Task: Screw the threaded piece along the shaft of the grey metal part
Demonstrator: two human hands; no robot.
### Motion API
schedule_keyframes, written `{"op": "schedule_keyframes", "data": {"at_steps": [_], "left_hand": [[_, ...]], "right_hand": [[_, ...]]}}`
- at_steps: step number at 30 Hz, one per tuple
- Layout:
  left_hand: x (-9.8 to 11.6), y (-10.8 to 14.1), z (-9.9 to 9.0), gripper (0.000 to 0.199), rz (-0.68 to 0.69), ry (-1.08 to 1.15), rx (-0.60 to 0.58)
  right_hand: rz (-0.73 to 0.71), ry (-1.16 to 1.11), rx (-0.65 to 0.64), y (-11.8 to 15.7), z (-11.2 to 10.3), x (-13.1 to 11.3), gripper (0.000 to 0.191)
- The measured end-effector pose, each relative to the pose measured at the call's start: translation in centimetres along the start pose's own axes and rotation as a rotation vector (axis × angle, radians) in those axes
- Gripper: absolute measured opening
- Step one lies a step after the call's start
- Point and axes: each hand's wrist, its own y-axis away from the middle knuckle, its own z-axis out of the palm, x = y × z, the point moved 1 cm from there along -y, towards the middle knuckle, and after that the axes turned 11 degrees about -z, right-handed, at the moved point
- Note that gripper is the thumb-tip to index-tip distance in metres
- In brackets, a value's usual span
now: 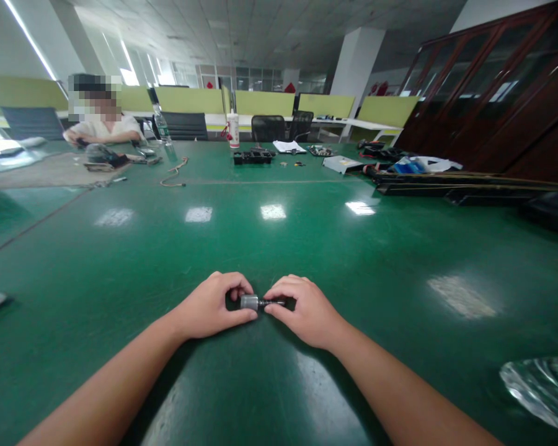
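Observation:
A small grey metal cylinder (pixel 249 301) lies sideways at the near middle of the green table (pixel 242 241). From its right end runs a thin dark shaft (pixel 261 303); I cannot make out exactly what kind of part this is. My left hand (pixel 207 306) is closed round the cylinder, thumb on the near side and fingers on the far side. Thumb and fingertips of my right hand (pixel 309 310) pinch the shaft, whose tip shows inside the curl of the hand. Both hands rest low over the tabletop, and the fingers partly cover the piece.
A clear glass dish (pixel 542 387) stands at the near right. Farther back are a black plastic part (pixel 253 157), a white bottle (pixel 233 129), a cord (pixel 173 173) and black panels (pixel 418 184). Across the table at the left sits a person (pixel 105 124).

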Motion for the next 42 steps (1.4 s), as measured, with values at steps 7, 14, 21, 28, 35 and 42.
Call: {"op": "schedule_keyframes", "data": {"at_steps": [7,14,21,28,35,42], "left_hand": [[0.1,0.0,-0.1,0.024,0.001,0.016,-0.001],[0.0,0.0,-0.1,0.024,0.019,0.006,0.001],[-0.2,0.0,-0.2,0.024,0.0,0.017,-0.005],[-0.3,0.0,-0.2,0.023,0.002,0.022,0.003],[-0.1,0.0,-0.1,0.024,-0.024,0.018,-0.002],[0.1,0.0,-0.2,0.026,-0.059,0.032,-0.006]], "right_hand": [[-0.007,0.008,-0.012,0.1,0.3,-0.2,0.02],[-0.011,0.018,-0.03,0.1,0.2,0.0,0.018],[-0.002,0.05,0.055,0.4,-0.2,0.1,0.02],[0.001,0.061,0.019,0.4,-0.1,0.1,0.021],[0.051,0.112,0.024,0.7,-1.2,0.5,0.018],[0.175,0.149,0.097,1.0,-2.1,1.1,0.018]]}}
